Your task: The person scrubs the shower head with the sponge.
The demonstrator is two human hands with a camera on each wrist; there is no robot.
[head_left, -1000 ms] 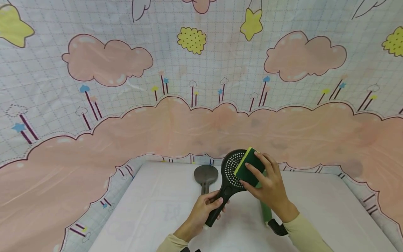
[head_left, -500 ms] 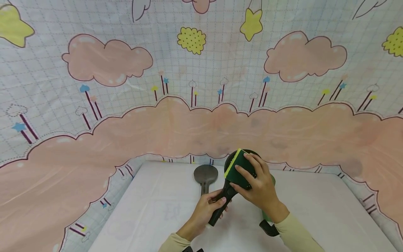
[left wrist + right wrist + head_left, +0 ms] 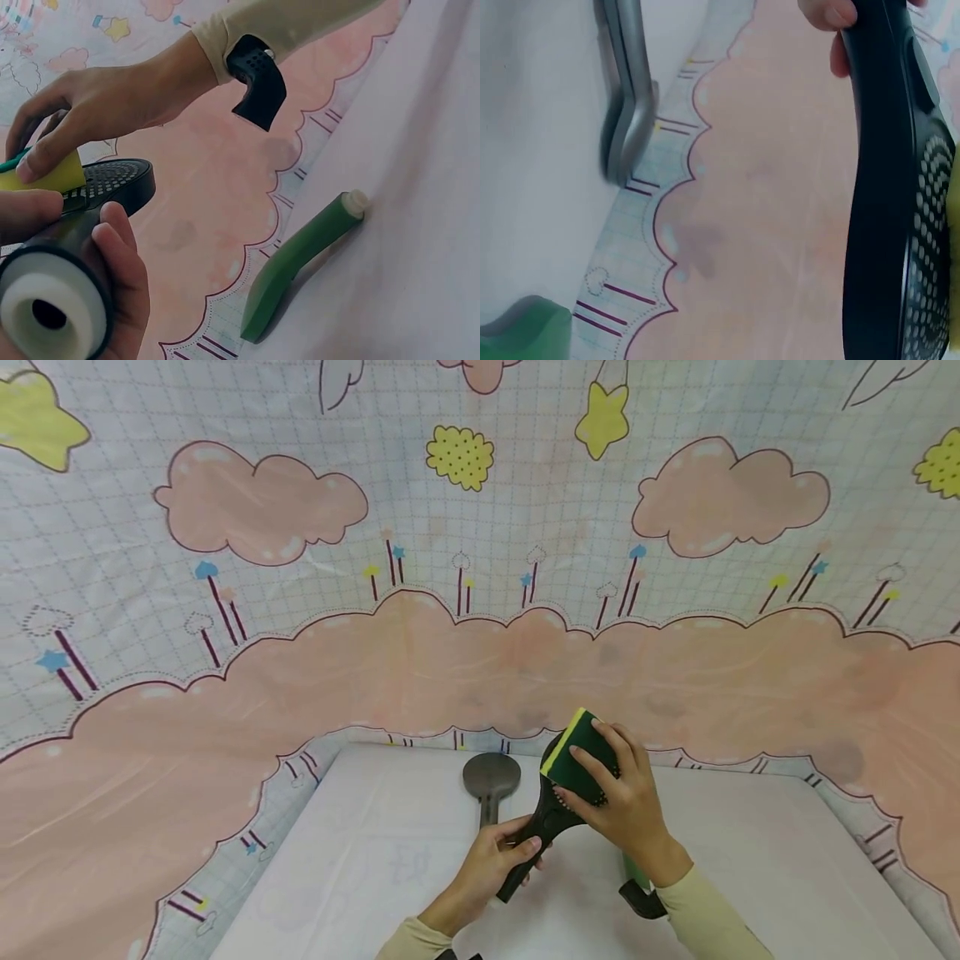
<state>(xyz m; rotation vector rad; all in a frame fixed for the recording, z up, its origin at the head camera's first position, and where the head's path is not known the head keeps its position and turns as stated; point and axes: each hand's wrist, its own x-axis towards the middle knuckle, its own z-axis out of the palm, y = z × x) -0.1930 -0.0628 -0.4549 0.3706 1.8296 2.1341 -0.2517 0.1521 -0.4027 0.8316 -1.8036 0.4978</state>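
My left hand [image 3: 483, 864] grips the handle of a black shower head [image 3: 551, 818], held up over the table with its dotted spray face toward me. In the left wrist view the white threaded-looking end [image 3: 52, 311] of its handle points at the camera. My right hand [image 3: 626, 802] holds a green and yellow sponge [image 3: 581, 758] by its sides, thumb on one edge and fingers across the dark green pad. The sponge's yellow side lies against the spray face and covers most of it. In the right wrist view only a strip of the yellow sponge [image 3: 955, 247] shows.
A grey shower head [image 3: 491, 777] lies on the white table [image 3: 337, 860], left of the held one. A green shower head [image 3: 300, 259] lies on the right, mostly hidden behind my right arm in the head view. A patterned cloth [image 3: 480, 668] hangs behind.
The sponge moved left and down across the spray face, then slightly up again. The shower head shifted a little to the right with my left hand still holding its handle.
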